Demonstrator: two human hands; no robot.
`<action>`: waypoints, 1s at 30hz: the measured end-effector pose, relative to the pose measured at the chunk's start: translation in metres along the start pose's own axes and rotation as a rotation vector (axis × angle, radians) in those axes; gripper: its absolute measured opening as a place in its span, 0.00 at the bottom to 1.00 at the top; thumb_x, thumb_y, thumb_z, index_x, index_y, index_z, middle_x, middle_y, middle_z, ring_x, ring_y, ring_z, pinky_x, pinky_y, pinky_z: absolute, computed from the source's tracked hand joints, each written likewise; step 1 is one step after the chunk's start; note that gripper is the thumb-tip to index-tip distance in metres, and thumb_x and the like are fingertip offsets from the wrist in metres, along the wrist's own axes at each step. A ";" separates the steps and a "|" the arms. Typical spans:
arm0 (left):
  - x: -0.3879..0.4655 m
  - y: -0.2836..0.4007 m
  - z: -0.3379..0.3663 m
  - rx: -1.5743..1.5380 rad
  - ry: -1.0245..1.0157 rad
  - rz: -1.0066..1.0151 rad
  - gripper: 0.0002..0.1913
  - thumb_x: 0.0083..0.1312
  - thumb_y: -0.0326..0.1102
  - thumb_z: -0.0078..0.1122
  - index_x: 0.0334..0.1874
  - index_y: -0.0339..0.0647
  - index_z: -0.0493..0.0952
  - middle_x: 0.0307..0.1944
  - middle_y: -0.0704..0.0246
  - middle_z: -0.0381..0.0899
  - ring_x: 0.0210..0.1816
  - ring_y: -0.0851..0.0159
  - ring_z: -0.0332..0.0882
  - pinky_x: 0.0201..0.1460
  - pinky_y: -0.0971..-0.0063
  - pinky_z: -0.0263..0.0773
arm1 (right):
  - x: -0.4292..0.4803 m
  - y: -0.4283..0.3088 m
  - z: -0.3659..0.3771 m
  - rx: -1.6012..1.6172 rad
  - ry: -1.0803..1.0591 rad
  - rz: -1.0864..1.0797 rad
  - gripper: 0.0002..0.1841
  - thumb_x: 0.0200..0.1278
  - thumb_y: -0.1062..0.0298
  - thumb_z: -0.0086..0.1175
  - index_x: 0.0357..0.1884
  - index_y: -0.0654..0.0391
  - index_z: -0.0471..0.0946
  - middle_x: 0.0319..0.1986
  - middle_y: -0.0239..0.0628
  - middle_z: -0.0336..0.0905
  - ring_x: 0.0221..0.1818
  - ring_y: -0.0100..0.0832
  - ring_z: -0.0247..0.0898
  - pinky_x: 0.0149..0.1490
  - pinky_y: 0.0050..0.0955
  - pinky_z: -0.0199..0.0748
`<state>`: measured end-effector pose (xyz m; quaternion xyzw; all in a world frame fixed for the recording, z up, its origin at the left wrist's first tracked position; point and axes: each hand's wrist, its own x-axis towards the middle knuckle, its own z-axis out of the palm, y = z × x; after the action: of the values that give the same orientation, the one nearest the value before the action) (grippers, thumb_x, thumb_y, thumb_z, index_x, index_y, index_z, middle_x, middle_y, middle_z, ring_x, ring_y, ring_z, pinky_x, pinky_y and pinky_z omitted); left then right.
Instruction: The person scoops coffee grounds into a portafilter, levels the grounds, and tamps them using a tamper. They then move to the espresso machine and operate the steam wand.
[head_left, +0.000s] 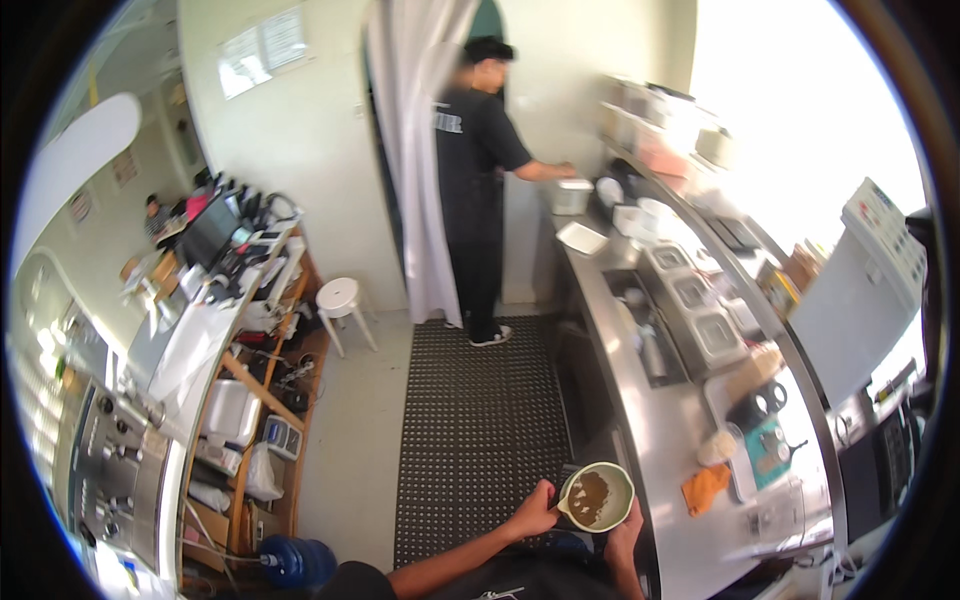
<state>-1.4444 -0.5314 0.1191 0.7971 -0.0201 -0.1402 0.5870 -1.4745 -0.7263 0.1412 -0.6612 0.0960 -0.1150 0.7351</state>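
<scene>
A round pale bowl (619, 513) with a small spout is held between my two hands, close to the steel counter's front edge. Brown powder (590, 496) with a few pale patches covers part of its inside. My left hand (535, 511) grips the bowl at its spout side. On the opposite side, my right hand (625, 533) holds it from below and the side, its fingers partly hidden by the bowl. To the right, an orange cloth (705, 489) lies on the counter beside a white tray (740, 478).
A steel counter (643, 442) with a sink (654, 352) runs along the right. A person (480, 150) stands ahead, one hand at a white container (572, 196). A black perforated mat (480, 420), white stool (340, 296) and blue water jug (300, 561) are on the floor.
</scene>
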 end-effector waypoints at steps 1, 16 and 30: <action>-0.009 -0.008 -0.026 -0.002 0.077 0.011 0.19 0.67 0.35 0.66 0.48 0.38 0.64 0.35 0.60 0.74 0.36 0.63 0.74 0.38 0.64 0.71 | 0.001 0.004 0.026 0.016 -0.070 0.032 0.18 0.68 0.77 0.56 0.60 0.64 0.76 0.52 0.36 0.80 0.54 0.27 0.75 0.62 0.28 0.71; -0.217 -0.132 -0.263 -0.427 1.219 -0.414 0.15 0.67 0.25 0.63 0.50 0.39 0.66 0.38 0.66 0.78 0.39 0.72 0.75 0.43 0.72 0.72 | -0.084 0.065 0.430 0.007 -1.238 0.239 0.19 0.69 0.82 0.50 0.61 0.61 0.76 0.55 0.36 0.79 0.56 0.28 0.76 0.64 0.29 0.72; -0.498 -0.165 -0.395 -0.380 2.186 -0.662 0.14 0.63 0.27 0.62 0.50 0.33 0.73 0.43 0.61 0.80 0.45 0.66 0.76 0.50 0.72 0.72 | -0.421 0.085 0.697 0.137 -2.025 -0.165 0.24 0.66 0.83 0.48 0.63 0.54 0.76 0.43 0.45 0.74 0.48 0.46 0.75 0.55 0.39 0.73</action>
<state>-1.8465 -0.0148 0.1701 0.3582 0.7294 0.4760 0.3363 -1.6692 0.0688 0.1272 -0.4088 -0.6240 0.4432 0.4971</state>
